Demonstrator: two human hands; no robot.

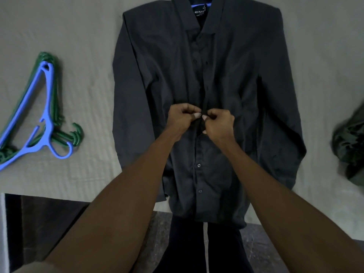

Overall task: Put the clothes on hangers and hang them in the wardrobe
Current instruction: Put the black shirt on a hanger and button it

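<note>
Head view shows my hands, left (182, 117) and right (218, 123), pinching the shirt (236, 79) front, collar pointing away, hem overhanging the bed (88, 36) edge.

Shirt (226, 75), hangers (39, 115) on pale bed (88, 36)

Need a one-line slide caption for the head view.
Both hands, left and right, pinch the placket of a dark shirt laid on the bed, spare hangers alongside.

Black neck label (199, 13) inside the collar of a dark shirt (167, 75), far centre, white capitals reading "NO FUSS" — smaller print beneath and beside it too blurred to read
</note>
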